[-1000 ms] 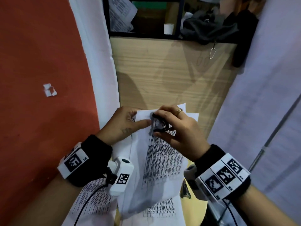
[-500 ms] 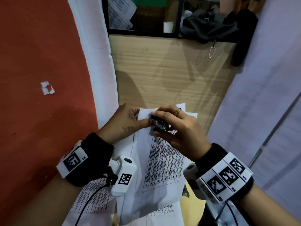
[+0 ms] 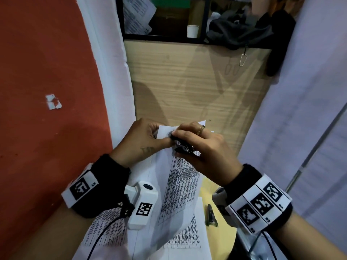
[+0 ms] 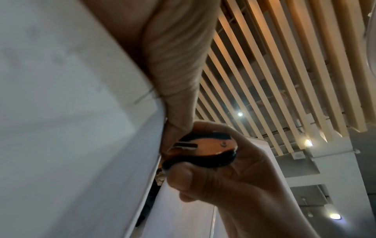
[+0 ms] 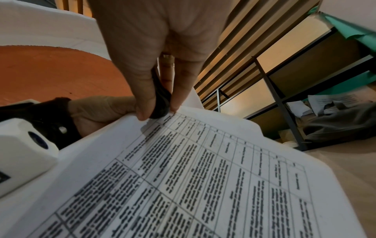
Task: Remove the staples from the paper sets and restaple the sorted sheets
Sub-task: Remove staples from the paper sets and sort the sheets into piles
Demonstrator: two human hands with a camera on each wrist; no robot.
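A stapled set of printed sheets (image 3: 180, 186) is lifted off the desk at its top corner. My left hand (image 3: 142, 139) pinches that corner (image 4: 142, 103) from the left, thumb on top. My right hand (image 3: 202, 147) grips a small black staple remover (image 3: 183, 147) between thumb and fingers, its jaws pressed against the paper's top corner. The left wrist view shows the remover (image 4: 201, 149) from below, metal plate up, at the paper's edge. In the right wrist view the remover (image 5: 160, 98) sits between thumb and finger above the sheet (image 5: 203, 177). The staple itself is hidden.
More printed sheets (image 3: 107, 229) lie on the desk under my wrists. A dark stapler (image 3: 211, 215) lies on yellow paper at the lower right. The wooden desktop (image 3: 187, 81) stretches ahead; a shelf with a paper cup (image 3: 192, 30) and dark cloth (image 3: 240, 32) stands behind. An orange wall (image 3: 47, 72) is on the left.
Both hands and the paper's corner have risen slightly and drawn closer together; the remover has shifted left onto the corner by my left thumb.
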